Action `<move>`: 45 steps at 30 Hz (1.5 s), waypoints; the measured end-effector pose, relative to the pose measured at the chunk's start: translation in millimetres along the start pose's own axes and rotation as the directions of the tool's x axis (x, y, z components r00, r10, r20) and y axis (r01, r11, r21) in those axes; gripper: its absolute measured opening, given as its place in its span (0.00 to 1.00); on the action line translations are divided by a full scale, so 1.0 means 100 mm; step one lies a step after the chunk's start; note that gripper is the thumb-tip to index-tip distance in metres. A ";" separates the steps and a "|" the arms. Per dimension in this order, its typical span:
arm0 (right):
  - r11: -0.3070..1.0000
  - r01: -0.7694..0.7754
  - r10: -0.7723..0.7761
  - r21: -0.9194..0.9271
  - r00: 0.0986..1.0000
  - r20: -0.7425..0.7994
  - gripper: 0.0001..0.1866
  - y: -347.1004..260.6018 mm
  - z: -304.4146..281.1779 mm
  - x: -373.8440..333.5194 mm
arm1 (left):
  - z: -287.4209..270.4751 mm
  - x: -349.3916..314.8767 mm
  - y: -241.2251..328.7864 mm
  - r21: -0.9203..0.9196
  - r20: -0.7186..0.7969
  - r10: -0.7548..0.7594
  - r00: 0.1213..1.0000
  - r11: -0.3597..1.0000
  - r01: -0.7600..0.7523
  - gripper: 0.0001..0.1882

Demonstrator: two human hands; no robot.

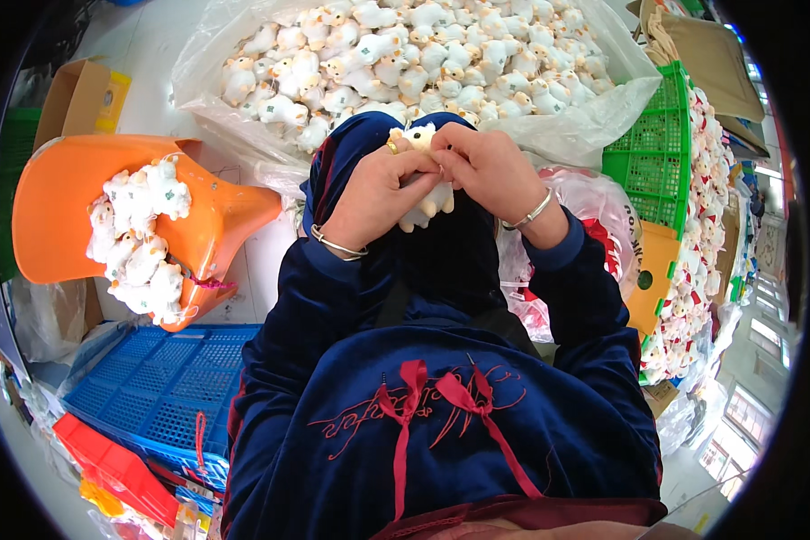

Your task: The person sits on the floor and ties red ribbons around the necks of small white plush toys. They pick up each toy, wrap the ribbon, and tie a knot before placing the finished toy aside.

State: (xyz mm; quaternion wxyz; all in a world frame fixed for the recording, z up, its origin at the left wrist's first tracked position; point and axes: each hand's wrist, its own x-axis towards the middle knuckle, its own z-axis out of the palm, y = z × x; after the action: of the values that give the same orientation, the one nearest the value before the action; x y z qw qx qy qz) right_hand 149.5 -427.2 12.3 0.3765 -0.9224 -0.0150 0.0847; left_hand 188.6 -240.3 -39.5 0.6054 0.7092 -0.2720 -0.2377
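Note:
Above my knees, both hands are closed on a small white plush toy point(429, 209) with a cream face, a dark eye and stubby cream feet. My left hand point(372, 196) pinches it at the middle from the left. From the right, my right hand point(493, 173) has thumb and forefinger pressed together near the toy's neck. The fingertips of both hands almost meet, and whatever fine thing may lie between them is too small to make out. The hands cover much of the toy's middle.
A large clear plastic bag point(202, 85) full of similar plush toys lies ahead. On the left, an orange chair point(49, 202) holds several white toys point(135, 202), with a blue crate point(153, 378) nearer. Green crates point(650, 135) and red-and-white toys point(697, 225) stand on the right.

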 end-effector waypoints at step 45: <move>0.969 0.180 -0.169 -0.168 0.982 0.080 0.05 0.05 0.08 0.04 | -0.07 0.05 -0.13 -0.161 0.038 -0.210 0.977 0.964 0.213 0.11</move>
State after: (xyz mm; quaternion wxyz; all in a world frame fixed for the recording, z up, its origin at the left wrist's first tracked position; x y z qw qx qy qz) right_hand 152.2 -424.8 2.1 0.2993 -0.9437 -0.1157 0.0799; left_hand 198.1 -236.6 -51.0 0.6300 0.6795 -0.1805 -0.3297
